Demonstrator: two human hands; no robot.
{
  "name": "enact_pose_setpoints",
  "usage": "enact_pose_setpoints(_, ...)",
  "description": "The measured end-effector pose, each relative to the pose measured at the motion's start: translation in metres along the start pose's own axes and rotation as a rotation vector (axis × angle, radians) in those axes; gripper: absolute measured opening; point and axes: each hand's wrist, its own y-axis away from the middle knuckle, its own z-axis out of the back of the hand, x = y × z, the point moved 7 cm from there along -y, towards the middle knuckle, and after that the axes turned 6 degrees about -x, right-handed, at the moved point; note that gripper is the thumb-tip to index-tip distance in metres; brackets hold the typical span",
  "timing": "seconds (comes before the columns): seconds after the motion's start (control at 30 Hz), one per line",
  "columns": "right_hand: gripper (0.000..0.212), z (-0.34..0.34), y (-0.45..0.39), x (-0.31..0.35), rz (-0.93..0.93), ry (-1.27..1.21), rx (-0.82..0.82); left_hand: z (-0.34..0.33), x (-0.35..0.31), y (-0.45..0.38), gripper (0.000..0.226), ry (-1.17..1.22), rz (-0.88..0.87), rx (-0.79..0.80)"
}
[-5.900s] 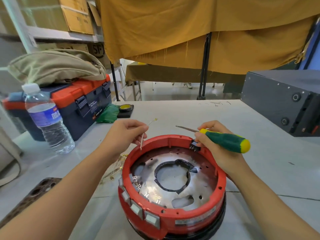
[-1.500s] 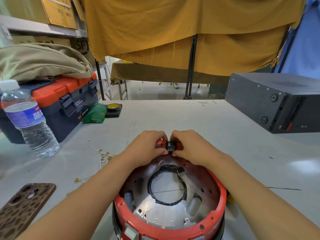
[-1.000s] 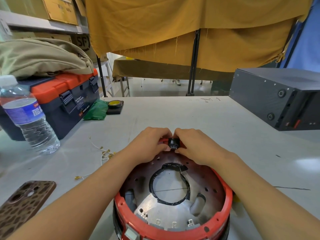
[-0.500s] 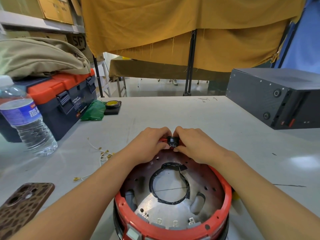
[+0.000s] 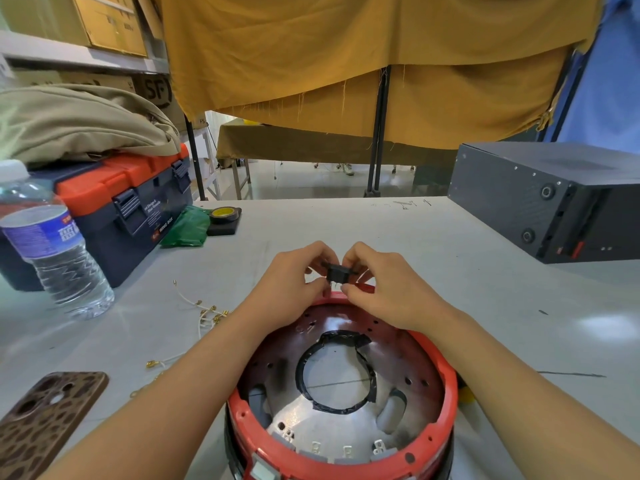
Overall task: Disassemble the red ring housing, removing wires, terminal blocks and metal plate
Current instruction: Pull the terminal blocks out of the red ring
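Note:
The red ring housing [image 5: 440,368] stands on the table in front of me, its metal plate [image 5: 346,420] inside with a black-taped round hole. Several white terminal blocks line its near inner edge. A small black terminal block [image 5: 337,273] sits just above the housing's far rim, with metal pins pointing down. My left hand [image 5: 294,282] pinches its left end and my right hand [image 5: 384,285] pinches its right end. Loose white wires with gold terminals [image 5: 204,310] lie on the table left of the housing.
A water bottle [image 5: 52,244] and an orange-lidded toolbox [image 5: 114,202] stand at the left, with a roll of yellow tape [image 5: 225,214] behind. A phone in a patterned case [image 5: 41,420] lies near left. A dark metal box [image 5: 554,202] occupies the far right.
Earlier my right hand held a screwdriver and my left a wire. Both hands then gripped the black block at the far rim, and now it has lifted clear above the rim.

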Motion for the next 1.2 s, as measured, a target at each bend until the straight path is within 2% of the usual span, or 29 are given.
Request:
enact_pose_setpoints(0.1,0.019,0.004,0.000,0.001,0.027,-0.006,-0.049,0.002,-0.001,0.001,0.025,0.060,0.017,-0.028)
enact_pose_setpoints(0.2,0.030,0.004,-0.001,0.001,0.018,-0.019,-0.062,0.005,0.002,0.000,0.018,0.131,0.063,-0.067)
enact_pose_setpoints(0.33,0.038,0.003,-0.001,-0.004,-0.001,-0.025,-0.056,0.009,0.005,0.001,0.020,0.167,0.121,-0.090)
enact_pose_setpoints(0.47,0.059,-0.006,-0.002,-0.007,-0.030,0.030,0.049,0.021,0.013,-0.002,0.021,0.172,0.175,-0.189)
enact_pose_setpoints(0.63,0.042,-0.021,-0.003,-0.007,0.025,0.227,0.238,0.051,0.047,-0.002,0.021,0.147,0.324,-0.229)
enact_pose_setpoints(0.8,0.037,-0.022,-0.005,-0.011,0.012,0.278,0.240,0.065,0.092,0.011,0.022,0.040,0.477,-0.192)
enact_pose_setpoints(1.0,0.040,-0.023,-0.005,-0.013,0.028,0.296,0.227,0.051,0.125,0.013,0.021,-0.136,0.508,-0.092)
enact_pose_setpoints(1.2,0.039,-0.022,-0.005,-0.012,0.030,0.296,0.221,0.041,0.135,0.010,0.019,-0.259,0.442,-0.094)
